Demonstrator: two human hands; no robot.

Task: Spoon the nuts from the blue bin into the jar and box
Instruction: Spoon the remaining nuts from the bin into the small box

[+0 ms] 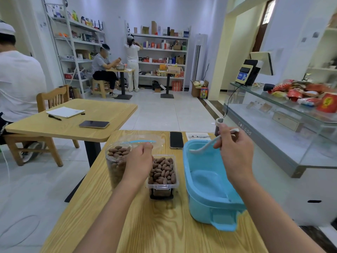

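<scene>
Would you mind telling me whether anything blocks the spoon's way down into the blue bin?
Nothing visible does. The right hand holds the white spoon over the open blue bin, which appears empty.

On the table (164, 225), the jar (116, 161) stands left, the box (162, 175) just right of it, the bin (206, 181) farther right. A phone (176, 140) lies behind the box. Nuts (162, 170) fill jar and box.

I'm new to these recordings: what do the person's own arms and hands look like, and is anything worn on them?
Both forearms are bare as far as the frame shows. The left hand and right hand show no gloves, rings, watch or bands. No cables or markings show on them.
</scene>
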